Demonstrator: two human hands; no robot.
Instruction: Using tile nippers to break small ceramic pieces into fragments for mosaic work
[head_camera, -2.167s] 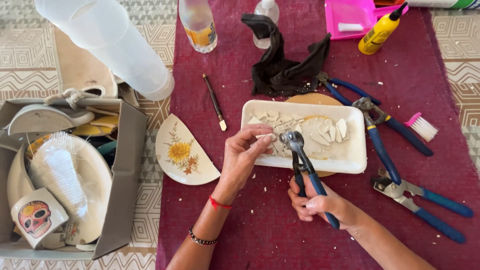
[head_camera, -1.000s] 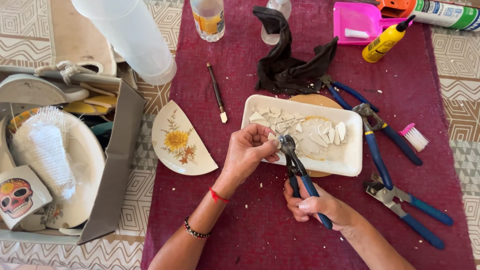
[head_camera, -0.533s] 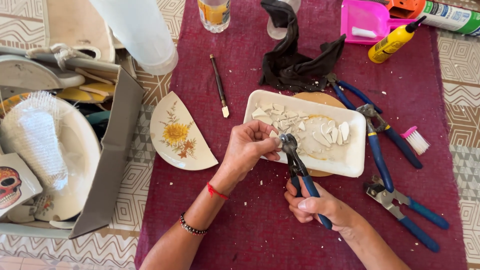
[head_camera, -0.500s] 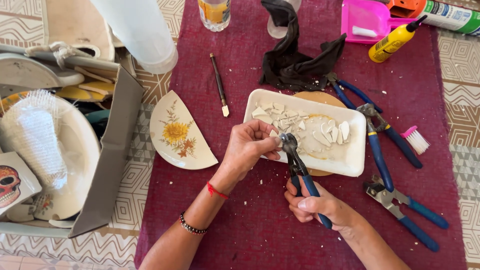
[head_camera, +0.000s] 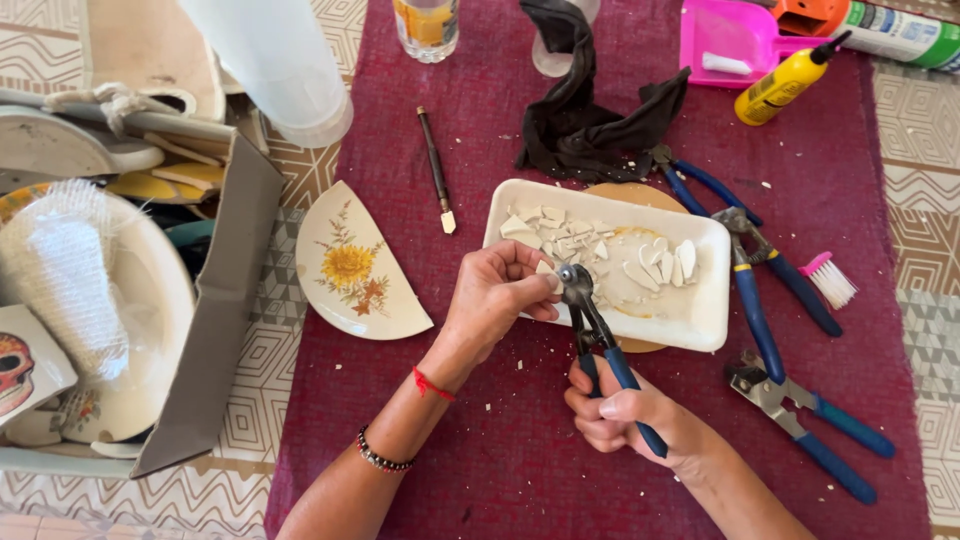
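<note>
Left hand (head_camera: 495, 300) pinches a small ceramic shard (head_camera: 546, 270) in the nippers (head_camera: 600, 345) clenched by right hand (head_camera: 625, 415); white tray (head_camera: 700, 320) just behind, half plate (head_camera: 350, 265) left.

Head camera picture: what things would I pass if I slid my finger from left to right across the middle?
Grey cardboard box → broken cream plate half with a yellow flower → left hand → blue-handled nippers in the right hand → white rectangular tray of ceramic shards → pink-handled white brush.

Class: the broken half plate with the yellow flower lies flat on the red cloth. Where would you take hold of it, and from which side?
Grip the half plate at its curved rim, coming from the left: that edge is smooth and probably lifts slightly off the cloth. The straight broken edge, facing right, looks sharp.
</note>
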